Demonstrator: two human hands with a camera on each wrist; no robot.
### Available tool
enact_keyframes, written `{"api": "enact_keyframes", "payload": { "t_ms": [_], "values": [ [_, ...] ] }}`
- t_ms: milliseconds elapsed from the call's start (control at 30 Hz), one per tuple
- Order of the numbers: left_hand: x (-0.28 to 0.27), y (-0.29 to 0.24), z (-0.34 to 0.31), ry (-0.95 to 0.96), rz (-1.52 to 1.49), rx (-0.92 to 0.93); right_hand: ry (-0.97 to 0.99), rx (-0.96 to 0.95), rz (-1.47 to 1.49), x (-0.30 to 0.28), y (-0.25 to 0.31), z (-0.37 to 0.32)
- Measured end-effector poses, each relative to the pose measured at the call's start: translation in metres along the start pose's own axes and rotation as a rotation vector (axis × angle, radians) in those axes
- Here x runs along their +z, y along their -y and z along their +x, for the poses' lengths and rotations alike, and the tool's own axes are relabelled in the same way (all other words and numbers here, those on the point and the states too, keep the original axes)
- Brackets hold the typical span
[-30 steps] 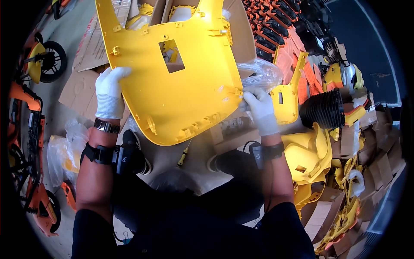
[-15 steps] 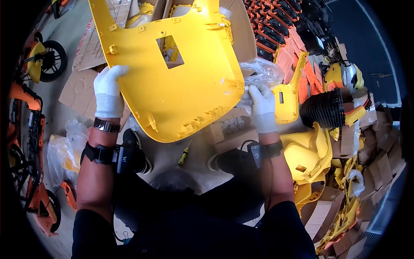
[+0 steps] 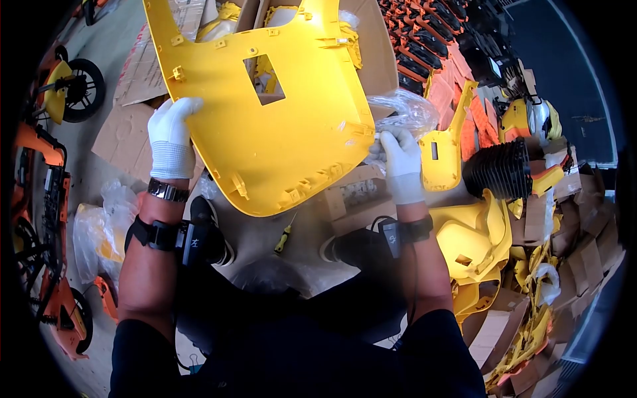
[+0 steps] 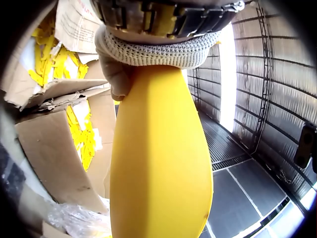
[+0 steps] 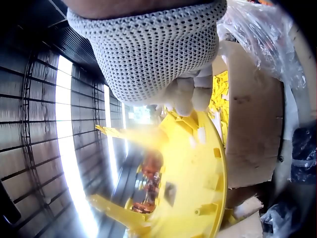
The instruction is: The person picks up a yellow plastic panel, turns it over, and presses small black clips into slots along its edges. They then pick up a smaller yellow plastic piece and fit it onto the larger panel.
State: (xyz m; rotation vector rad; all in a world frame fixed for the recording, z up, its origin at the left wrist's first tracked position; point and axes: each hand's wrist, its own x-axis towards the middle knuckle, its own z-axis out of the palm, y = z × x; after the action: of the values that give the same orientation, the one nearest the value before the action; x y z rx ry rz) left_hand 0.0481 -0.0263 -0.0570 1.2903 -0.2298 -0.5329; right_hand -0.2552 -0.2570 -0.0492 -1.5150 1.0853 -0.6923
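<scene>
A large yellow plastic panel (image 3: 292,139), with a rectangular cutout and small clips along its rim, is held up in front of the body, its inner side facing me. My gloved left hand (image 3: 170,136) grips its left edge, thumb over the inner face. In the left wrist view the panel's smooth outer side (image 4: 158,163) stretches away below the glove. At the opposite edge, my gloved right hand (image 3: 400,162) has curled fingers and pinches the rim by a clip. The right wrist view shows those fingertips (image 5: 184,101) right at the panel's rim, near a small white bit (image 5: 201,135).
Cardboard boxes (image 4: 54,153) of yellow parts stand beyond the panel. A yellow-handled screwdriver (image 3: 283,240) lies on the floor between the feet. More yellow panels (image 3: 468,239) and a black ribbed stack (image 3: 494,169) are at right; orange scooter frames (image 3: 60,312) line the left.
The panel has shifted slightly up, with a small sway left and back. The right hand's fingers have moved a little along the panel's right edge; the left hand keeps its grip.
</scene>
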Motion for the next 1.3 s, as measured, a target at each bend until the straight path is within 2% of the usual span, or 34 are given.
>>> {"api": "enact_keyframes", "payload": {
  "t_ms": [567, 1000, 1067, 1300],
  "values": [
    [0.010, -0.008, -0.007, -0.045, -0.029, -0.014, -0.037, -0.055, -0.016, 0.003, -0.004, 0.002],
    [0.017, -0.013, -0.018, 0.002, -0.050, 0.043, -0.055, 0.046, 0.028, 0.005, 0.002, 0.000],
    [0.027, -0.017, -0.025, -0.034, 0.049, 0.048, -0.091, 0.099, 0.043, 0.008, 0.000, 0.001],
    [0.019, -0.017, -0.021, -0.015, -0.030, 0.000, 0.146, 0.084, 0.053, -0.017, -0.033, 0.019]
  ]
}}
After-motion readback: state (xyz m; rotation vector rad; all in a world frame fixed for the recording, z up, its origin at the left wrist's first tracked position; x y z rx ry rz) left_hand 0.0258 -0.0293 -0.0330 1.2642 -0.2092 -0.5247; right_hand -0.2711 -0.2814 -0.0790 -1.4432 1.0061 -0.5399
